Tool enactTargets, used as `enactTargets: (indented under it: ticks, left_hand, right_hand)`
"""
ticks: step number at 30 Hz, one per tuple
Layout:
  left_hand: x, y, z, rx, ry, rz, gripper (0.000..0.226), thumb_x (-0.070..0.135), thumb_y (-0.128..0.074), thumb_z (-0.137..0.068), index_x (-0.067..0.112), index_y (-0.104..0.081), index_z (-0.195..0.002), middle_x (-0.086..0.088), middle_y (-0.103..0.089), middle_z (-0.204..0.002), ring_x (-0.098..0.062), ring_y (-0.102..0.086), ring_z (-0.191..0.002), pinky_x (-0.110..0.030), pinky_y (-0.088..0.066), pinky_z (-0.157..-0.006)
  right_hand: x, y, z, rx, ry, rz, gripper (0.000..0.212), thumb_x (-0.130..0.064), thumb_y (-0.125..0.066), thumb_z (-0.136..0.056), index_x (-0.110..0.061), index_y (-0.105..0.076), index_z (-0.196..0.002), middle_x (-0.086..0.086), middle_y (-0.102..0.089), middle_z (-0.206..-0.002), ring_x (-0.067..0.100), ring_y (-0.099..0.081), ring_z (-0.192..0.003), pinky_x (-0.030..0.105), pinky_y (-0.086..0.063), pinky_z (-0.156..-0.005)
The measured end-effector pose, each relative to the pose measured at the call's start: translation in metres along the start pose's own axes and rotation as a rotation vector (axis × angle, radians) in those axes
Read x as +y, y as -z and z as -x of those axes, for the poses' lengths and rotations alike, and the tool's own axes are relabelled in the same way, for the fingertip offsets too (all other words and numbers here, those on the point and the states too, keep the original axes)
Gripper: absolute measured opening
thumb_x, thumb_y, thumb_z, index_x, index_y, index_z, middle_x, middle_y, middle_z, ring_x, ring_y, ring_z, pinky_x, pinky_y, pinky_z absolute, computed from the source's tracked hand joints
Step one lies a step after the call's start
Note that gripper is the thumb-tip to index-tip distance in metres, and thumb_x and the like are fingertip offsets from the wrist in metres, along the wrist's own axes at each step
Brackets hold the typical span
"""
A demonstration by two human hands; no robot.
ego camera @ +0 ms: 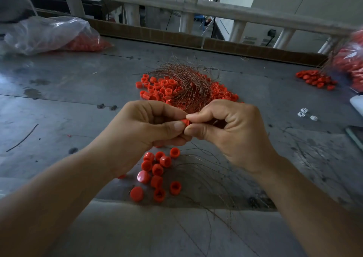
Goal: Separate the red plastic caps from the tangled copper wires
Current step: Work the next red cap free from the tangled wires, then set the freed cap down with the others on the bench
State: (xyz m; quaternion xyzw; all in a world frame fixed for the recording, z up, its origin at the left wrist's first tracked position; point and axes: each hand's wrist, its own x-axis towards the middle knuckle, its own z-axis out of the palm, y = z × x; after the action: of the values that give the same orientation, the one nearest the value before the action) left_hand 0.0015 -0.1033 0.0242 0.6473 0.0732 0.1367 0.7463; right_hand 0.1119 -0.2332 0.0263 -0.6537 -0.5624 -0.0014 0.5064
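Here, seen from above through a head-worn camera, two bare forearms reach forward over a grey, scuffed metal table point(59, 99). The left hand point(149, 127) and right hand point(225, 131) meet in the middle of the view, held a little above the surface. Between them sits a single red cap point(185, 122). Both hands pinch it at once, each with its thumb and forefinger tip pressed to the cap and its other fingers curled in toward the palm. Whether a wire runs from this cap cannot be told. Just beyond the hands, further along the table, lies a pile of caps point(157, 88) with a nest of thin copper wires point(188, 80) tangled over and through it. Below the hands, nearer the person, a small group of loose caps point(157, 172) lies scattered, some upright and some on their sides. Beside them, fine loose wire strands point(206, 178) curve across the table and over its near edge. At far left, a clear plastic bag point(49, 35) holding more red caps rests on the table. At far right, a second bag point(351, 60), blurred, also holds red caps, with a small heap of caps point(316, 79) spilled beside it. A few small white pieces point(305, 114) lie at right. A pale wooden railing point(176, 3) crosses the background.
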Motion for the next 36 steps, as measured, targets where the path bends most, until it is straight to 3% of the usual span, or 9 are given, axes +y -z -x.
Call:
enactTargets:
  ticks: [3, 6, 8, 12, 17, 23, 30, 33, 36]
  left_hand:
    - [0.003, 0.003, 0.0, -0.083, 0.045, 0.019, 0.023, 0.014, -0.073, -0.055, 0.018, -0.075, -0.077, -0.01, -0.071, -0.072, -0.017, -0.07, -0.066, -0.019, -0.054, -0.057]
    - [0.003, 0.006, 0.001, -0.124, 0.083, 0.029, 0.03, 0.013, -0.076, -0.056, 0.016, -0.072, -0.085, -0.014, -0.071, -0.075, -0.021, -0.07, -0.068, -0.022, -0.055, -0.057]
    - [0.002, 0.006, 0.001, -0.123, 0.098, 0.049, 0.038, 0.01, -0.074, -0.06, 0.012, -0.065, -0.097, -0.014, -0.071, -0.073, -0.021, -0.07, -0.065, -0.022, -0.055, -0.056]
    - [0.003, 0.003, 0.002, -0.095, 0.034, 0.082, 0.045, 0.023, -0.077, -0.064, 0.014, -0.06, -0.105, -0.014, -0.071, -0.074, -0.023, -0.07, -0.067, -0.023, -0.055, -0.057]
    - [-0.002, -0.008, 0.005, -0.031, -0.141, -0.193, 0.061, 0.03, -0.076, -0.056, 0.028, -0.049, -0.111, -0.005, -0.072, -0.07, -0.016, -0.069, -0.062, -0.02, -0.053, -0.058]
    - [-0.001, -0.009, 0.008, -0.066, -0.148, -0.09, 0.058, 0.016, -0.073, -0.064, 0.023, -0.048, -0.116, -0.008, -0.07, -0.068, -0.017, -0.069, -0.062, -0.021, -0.053, -0.056]
    - [0.001, -0.004, 0.006, -0.073, -0.082, -0.022, 0.055, 0.031, -0.08, -0.065, 0.02, -0.056, -0.113, -0.015, -0.071, -0.076, -0.024, -0.07, -0.067, -0.024, -0.054, -0.057]
    - [0.003, 0.0, 0.004, -0.053, -0.045, 0.007, 0.054, 0.037, -0.085, -0.054, 0.023, -0.066, -0.102, -0.016, -0.071, -0.077, -0.024, -0.069, -0.064, -0.025, -0.055, -0.054]
    - [0.007, 0.005, 0.002, -0.09, -0.054, 0.097, 0.053, 0.035, -0.086, -0.051, 0.021, -0.07, -0.099, -0.012, -0.07, -0.073, -0.023, -0.068, -0.06, -0.025, -0.054, -0.051]
  right_hand:
    - [-0.002, 0.002, -0.001, -0.076, -0.096, -0.118, 0.023, -0.029, -0.069, -0.066, -0.027, -0.065, -0.088, -0.013, -0.063, -0.076, 0.003, -0.062, -0.073, 0.013, -0.05, -0.067]
    - [-0.002, 0.003, -0.002, -0.209, -0.095, -0.06, 0.033, -0.031, -0.066, -0.071, -0.026, -0.061, -0.103, -0.009, -0.059, -0.083, 0.003, -0.057, -0.08, 0.016, -0.047, -0.072]
    - [-0.003, 0.003, -0.002, -0.249, -0.072, -0.024, 0.026, -0.025, -0.064, -0.074, -0.027, -0.061, -0.099, -0.009, -0.055, -0.082, 0.001, -0.054, -0.081, 0.014, -0.044, -0.071]
    - [-0.004, 0.002, -0.002, -0.218, -0.067, 0.022, 0.014, -0.02, -0.061, -0.079, -0.016, -0.066, -0.09, -0.015, -0.048, -0.08, -0.007, -0.05, -0.077, 0.007, -0.039, -0.067]
    - [-0.006, 0.0, 0.001, -0.214, -0.064, 0.096, 0.001, -0.007, -0.064, -0.081, -0.007, -0.064, -0.082, -0.008, -0.052, -0.081, 0.001, -0.05, -0.074, 0.009, -0.04, -0.065]
    - [-0.012, -0.004, 0.003, -0.17, -0.047, 0.112, 0.019, -0.004, -0.063, -0.079, -0.02, -0.054, -0.076, -0.012, -0.05, -0.079, 0.002, -0.051, -0.073, 0.014, -0.044, -0.066]
    - [-0.011, -0.004, 0.002, -0.151, -0.099, 0.011, 0.014, -0.019, -0.069, -0.077, -0.028, -0.057, -0.078, -0.013, -0.051, -0.078, -0.001, -0.052, -0.073, 0.011, -0.042, -0.063]
    - [-0.011, -0.003, 0.001, -0.147, -0.098, -0.022, 0.025, -0.026, -0.072, -0.071, -0.027, -0.062, -0.094, -0.012, -0.056, -0.085, 0.0, -0.055, -0.08, 0.013, -0.044, -0.068]
    - [-0.009, -0.001, -0.001, -0.189, -0.174, -0.074, 0.036, -0.036, -0.062, -0.076, -0.029, -0.056, -0.11, -0.014, -0.061, -0.101, -0.004, -0.057, -0.094, 0.016, -0.047, -0.082]
